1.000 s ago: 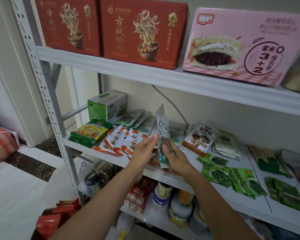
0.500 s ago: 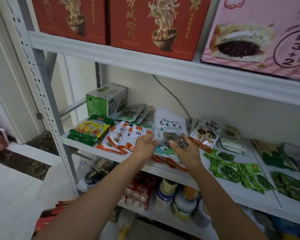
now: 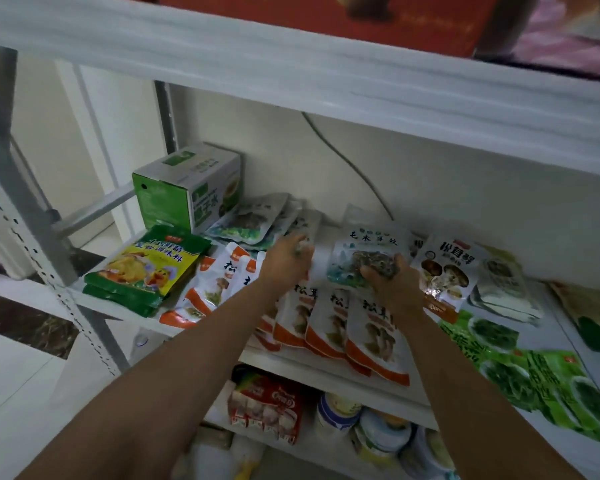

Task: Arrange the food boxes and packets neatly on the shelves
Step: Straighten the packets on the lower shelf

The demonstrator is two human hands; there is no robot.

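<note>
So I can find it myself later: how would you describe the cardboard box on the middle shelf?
Go to the middle shelf, back left corner. The box stands behind the yellow-and-green packets; it is green and white, the only carton among flat pouches.

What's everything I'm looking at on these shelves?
shelves: three levels seen, white
box: one, green and white, middle level, back left
yellow packets: a stack, yellow and green, front left
orange packets: several, white and orange, front middle
blue packet: one, pale blue, behind those
mushroom packet: one, white and orange, right of it
green packets: several, front right
grey packets: a few, grey-green, beside box
jars: several, mostly white, bottom level
red box: one, top level
left hand: at grey packets, grip unclear
right hand: holds blue packet
</note>
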